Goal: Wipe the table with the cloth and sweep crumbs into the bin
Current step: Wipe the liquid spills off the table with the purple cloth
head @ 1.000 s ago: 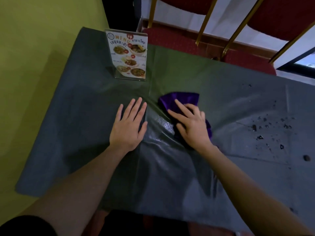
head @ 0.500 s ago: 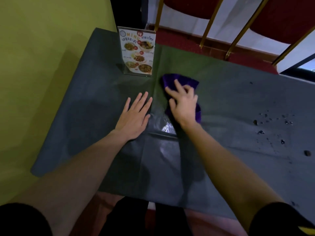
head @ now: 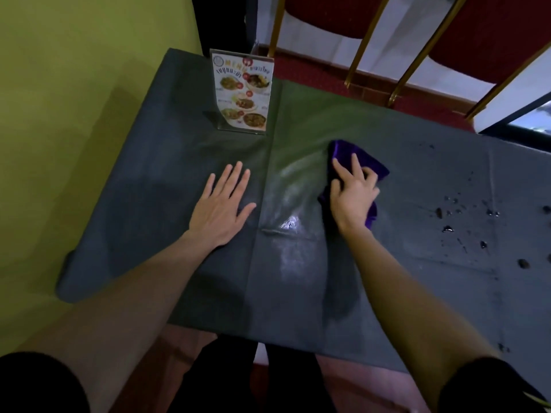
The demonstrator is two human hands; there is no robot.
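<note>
A purple cloth [head: 346, 150] lies bunched on the dark grey table [head: 155, 174], right of the centre fold. My right hand [head: 351, 195] presses down on the cloth with fingers curled into it. My left hand [head: 222, 208] rests flat on the table to the left of the fold, fingers spread, holding nothing. Dark crumbs [head: 447, 228] are scattered over the table's right part, apart from the cloth. A wet sheen [head: 290, 225] shows between my two hands. No bin is in view.
A standing menu card [head: 241, 93] sits at the table's far edge, left of the cloth. A yellow-green wall [head: 59, 114] runs along the table's left side. Red chairs with gold legs [head: 366, 43] stand beyond the far edge.
My right hand has slid the cloth first away toward the menu card, then to the right toward the crumbs. My left hand stays flat in place.
</note>
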